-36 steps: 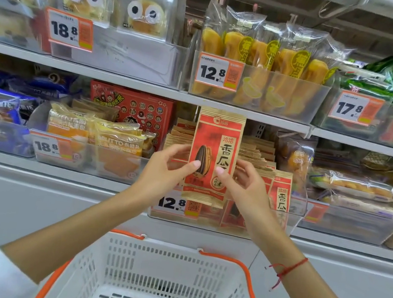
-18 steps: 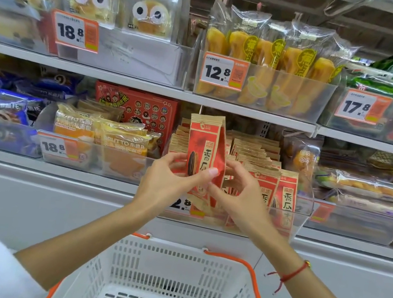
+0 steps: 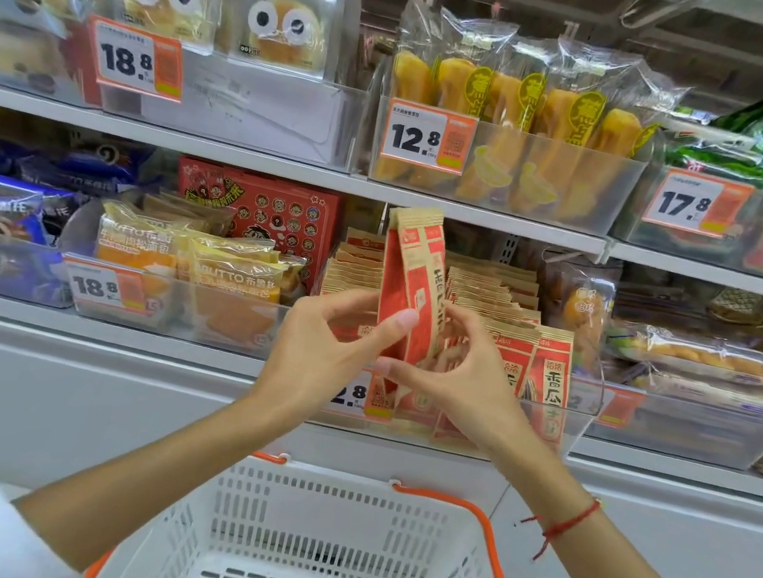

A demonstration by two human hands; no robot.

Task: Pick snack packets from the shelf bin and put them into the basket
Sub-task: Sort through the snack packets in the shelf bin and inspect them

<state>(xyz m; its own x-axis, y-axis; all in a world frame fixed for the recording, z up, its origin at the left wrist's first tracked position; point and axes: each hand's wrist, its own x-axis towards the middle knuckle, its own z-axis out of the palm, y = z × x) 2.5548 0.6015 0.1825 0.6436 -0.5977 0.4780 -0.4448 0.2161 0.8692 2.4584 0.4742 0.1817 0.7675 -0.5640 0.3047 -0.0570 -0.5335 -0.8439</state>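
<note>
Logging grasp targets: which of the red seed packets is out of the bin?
The red packet lifted above the rows, held by both hands; the others stand in the bin.

Single head-worn wide-angle view, facing forward and slightly down at close range onto the shelf bins (image 3: 487, 195), with both forearms entering from the bottom edge and the basket (image 3: 335, 519) directly beneath; no second view.

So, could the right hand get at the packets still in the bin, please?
Probably yes: the right hand hovers just in front of the bin, whose top is open, but it is helping hold the lifted packet.
</note>
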